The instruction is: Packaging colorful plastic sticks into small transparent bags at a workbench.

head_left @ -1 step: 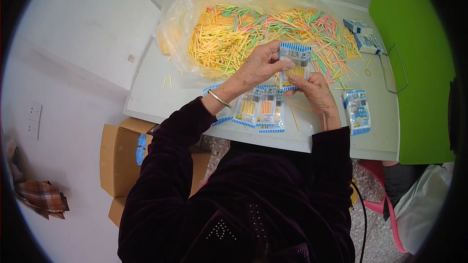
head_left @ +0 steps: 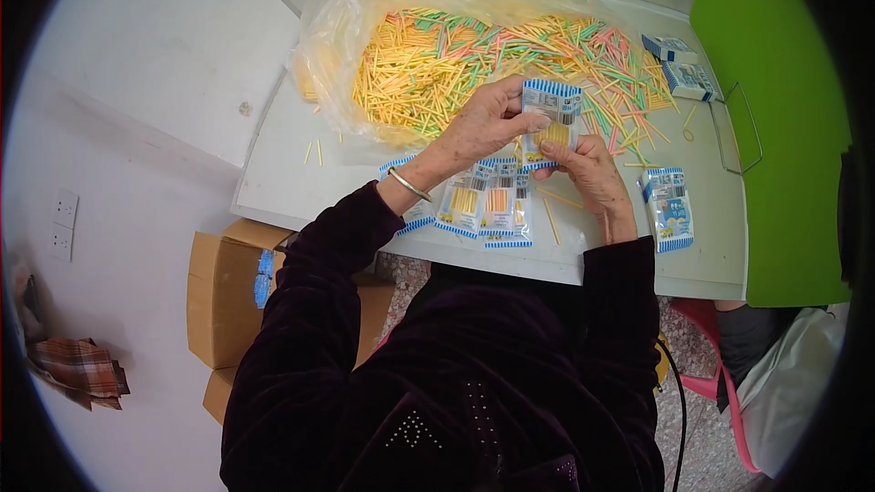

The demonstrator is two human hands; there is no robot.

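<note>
Between both hands I hold a small clear packet (head_left: 554,102) with blue-striped ends and yellow sticks inside, upright above the table. My left hand (head_left: 490,123) pinches it at its left side, thumb across the front. My right hand (head_left: 591,169) grips its lower right part, with the thumb on the front. Below my hands, several filled packets (head_left: 462,204) overlap on the table, one with pinkish sticks. Behind them, a large open plastic bag (head_left: 330,55) holds a heap of thin yellow, green and pink sticks (head_left: 428,68).
A stack of packets (head_left: 674,210) lies at the right, and more packet bundles (head_left: 688,82) lie farther back beside a wire stand (head_left: 746,132). A green panel (head_left: 775,128) borders the table (head_left: 547,260). An open cardboard box (head_left: 219,301) stands at lower left. Loose sticks (head_left: 551,221) lie about.
</note>
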